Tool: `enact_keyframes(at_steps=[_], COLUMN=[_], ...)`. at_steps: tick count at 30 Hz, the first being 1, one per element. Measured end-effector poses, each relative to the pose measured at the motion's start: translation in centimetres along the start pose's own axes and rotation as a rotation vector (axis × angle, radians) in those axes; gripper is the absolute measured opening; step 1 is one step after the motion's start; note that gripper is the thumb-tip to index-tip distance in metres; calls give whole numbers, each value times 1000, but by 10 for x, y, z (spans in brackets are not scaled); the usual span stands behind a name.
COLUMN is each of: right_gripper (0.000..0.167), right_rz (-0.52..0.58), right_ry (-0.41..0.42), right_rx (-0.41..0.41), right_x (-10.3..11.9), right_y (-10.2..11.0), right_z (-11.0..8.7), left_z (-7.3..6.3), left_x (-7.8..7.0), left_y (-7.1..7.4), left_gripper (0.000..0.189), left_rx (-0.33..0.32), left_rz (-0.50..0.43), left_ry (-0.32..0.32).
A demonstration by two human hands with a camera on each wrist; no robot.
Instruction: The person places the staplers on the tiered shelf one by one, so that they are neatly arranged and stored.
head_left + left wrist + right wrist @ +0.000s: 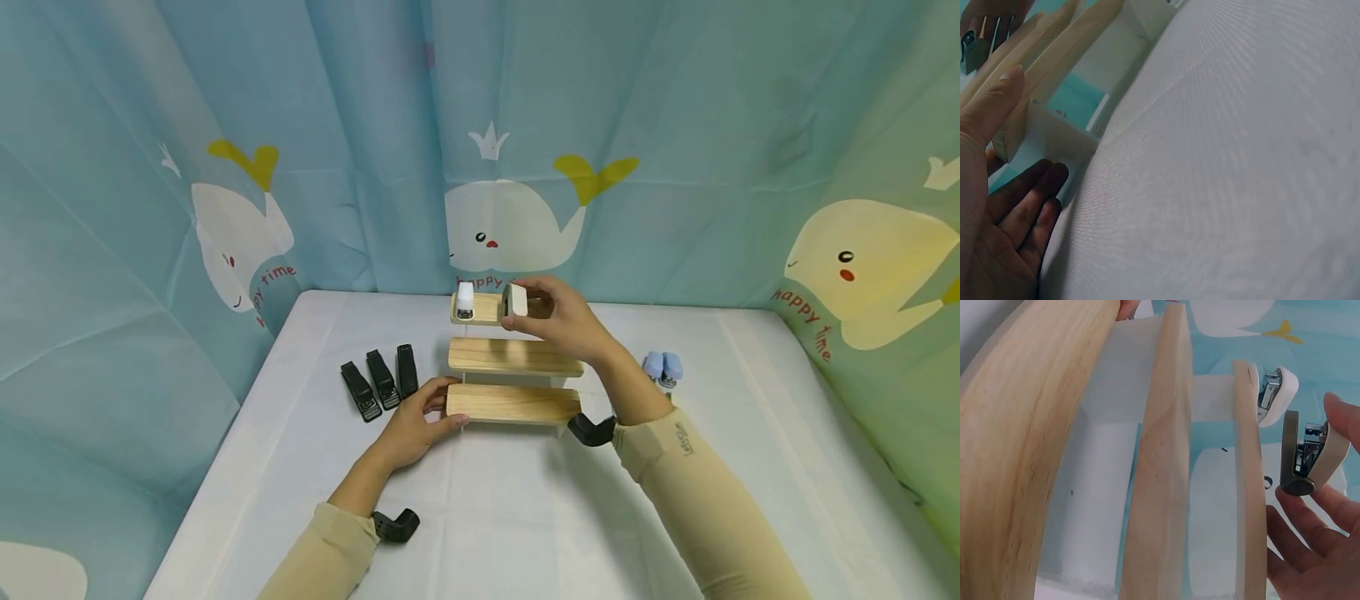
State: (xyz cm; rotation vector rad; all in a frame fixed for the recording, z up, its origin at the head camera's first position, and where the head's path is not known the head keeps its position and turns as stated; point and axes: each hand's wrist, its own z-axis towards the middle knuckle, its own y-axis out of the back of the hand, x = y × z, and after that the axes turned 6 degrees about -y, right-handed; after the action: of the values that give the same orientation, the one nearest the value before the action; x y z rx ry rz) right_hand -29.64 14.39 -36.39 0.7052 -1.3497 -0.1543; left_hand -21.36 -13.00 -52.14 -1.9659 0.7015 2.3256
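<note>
A three-step wooden rack (pixel 517 403) with white side supports stands mid-table. At the left end of its lowest board, my left hand (pixel 416 427) grips the wood, thumb on the front edge (pixel 999 103); its other fingers lie beside the white side panel (pixel 1054 134). My right hand (pixel 562 321) pinches a small cream-and-dark stapler (pixel 1329 459) between thumb and fingers, at the top board (pixel 1251 487). In the right wrist view the stapler appears apart from that board. A white mini stapler (pixel 465 302) stands on the top board's left end.
Three black staplers (pixel 384 379) lie side by side left of the rack. To the right, two light blue mini staplers (pixel 663 367) stand together, partly hidden by my right arm. A blue whale-print curtain (pixel 517 225) hangs right behind the table's back edge.
</note>
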Motion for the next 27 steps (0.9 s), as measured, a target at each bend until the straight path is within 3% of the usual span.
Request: enact_keyframes(at_steps=[21, 27], right_gripper=[71, 68], right_rz=[1, -7], right_ry=[-17, -16], right_rx=[21, 27], right_x=[-1, -1], right_y=[-12, -14], right_z=[20, 24], left_z=[-2, -2], left_x=[0, -2], left_y=[-1, 0], left_gripper=[64, 63], left_rx=[1, 8], left_rz=[3, -9], left_ry=[8, -19])
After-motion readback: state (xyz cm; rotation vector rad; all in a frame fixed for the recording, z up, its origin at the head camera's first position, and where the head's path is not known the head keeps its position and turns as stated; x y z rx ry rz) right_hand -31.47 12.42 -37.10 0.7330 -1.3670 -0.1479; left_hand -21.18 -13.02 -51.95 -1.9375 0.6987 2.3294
